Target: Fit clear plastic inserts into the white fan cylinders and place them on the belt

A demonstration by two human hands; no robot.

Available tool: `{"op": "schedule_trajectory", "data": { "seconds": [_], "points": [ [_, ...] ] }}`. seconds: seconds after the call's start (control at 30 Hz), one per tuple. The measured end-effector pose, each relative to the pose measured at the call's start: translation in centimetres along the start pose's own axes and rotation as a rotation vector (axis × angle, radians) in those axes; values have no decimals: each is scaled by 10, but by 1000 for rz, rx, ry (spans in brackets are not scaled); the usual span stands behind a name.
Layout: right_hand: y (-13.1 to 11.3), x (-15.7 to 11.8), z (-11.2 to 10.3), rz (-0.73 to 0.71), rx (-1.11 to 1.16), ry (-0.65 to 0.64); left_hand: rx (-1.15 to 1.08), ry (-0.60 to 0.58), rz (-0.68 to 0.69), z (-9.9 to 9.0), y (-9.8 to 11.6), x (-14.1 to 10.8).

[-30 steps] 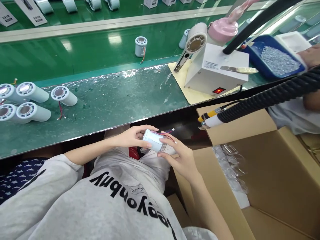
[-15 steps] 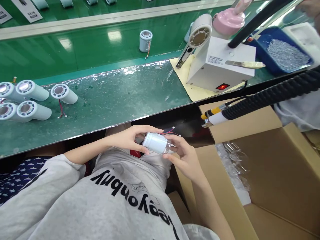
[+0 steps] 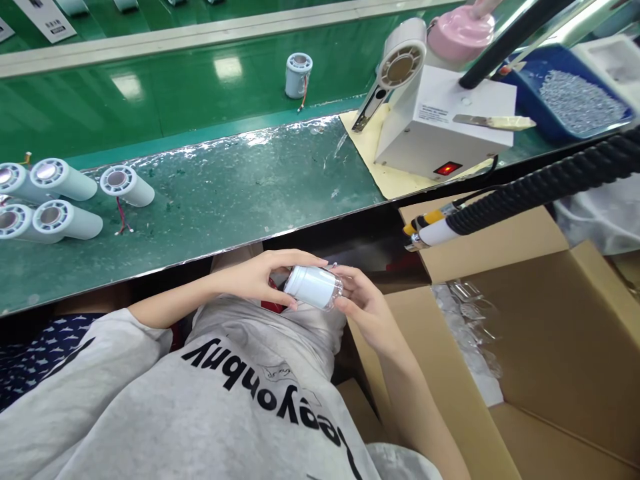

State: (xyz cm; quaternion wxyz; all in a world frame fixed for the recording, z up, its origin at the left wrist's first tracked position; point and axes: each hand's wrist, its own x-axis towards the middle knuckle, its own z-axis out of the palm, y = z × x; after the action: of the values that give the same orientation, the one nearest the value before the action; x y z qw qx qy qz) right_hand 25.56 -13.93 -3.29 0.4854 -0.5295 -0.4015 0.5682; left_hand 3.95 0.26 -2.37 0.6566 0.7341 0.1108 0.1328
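Over my lap, my left hand (image 3: 273,277) grips a pale blue cylinder (image 3: 311,285), thumb below and fingers above. The cylinder lies nearly sideways, its right end pointing at my right hand. A clear plastic piece (image 3: 337,291) sits at that right end. My right hand (image 3: 364,299) has its fingers and thumb curled around the clear piece. Its far-side fingers are partly hidden. Most of the cylinder's wires are out of sight. On the bench to the left stand several similar pale blue cylinders with vented ends, one of them (image 3: 127,186) apart with its red wires hanging out.
Another pale blue cylinder (image 3: 299,75) stands on the green belt (image 3: 175,80). A white device (image 3: 445,127) with a lit red switch holds a knife on top. A blue tray (image 3: 545,127) contains small clear parts. A black hose (image 3: 530,193) overhangs an open carton (image 3: 555,347) containing clear plastic pieces.
My right hand has closed in on the cylinder's clear end, and the wires that stuck out above it are now mostly hidden. The cylinder on the belt has shifted right.
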Motion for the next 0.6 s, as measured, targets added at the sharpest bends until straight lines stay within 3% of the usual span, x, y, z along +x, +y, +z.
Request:
{"op": "schedule_trajectory", "data": {
  "seconds": [0.33, 0.6],
  "points": [
    [8, 4, 7, 170, 183, 45, -3, -17, 7, 1, -1, 0],
    [22, 7, 13, 311, 303, -2, 31, -34, 55, 2, -4, -2]
  ]
}}
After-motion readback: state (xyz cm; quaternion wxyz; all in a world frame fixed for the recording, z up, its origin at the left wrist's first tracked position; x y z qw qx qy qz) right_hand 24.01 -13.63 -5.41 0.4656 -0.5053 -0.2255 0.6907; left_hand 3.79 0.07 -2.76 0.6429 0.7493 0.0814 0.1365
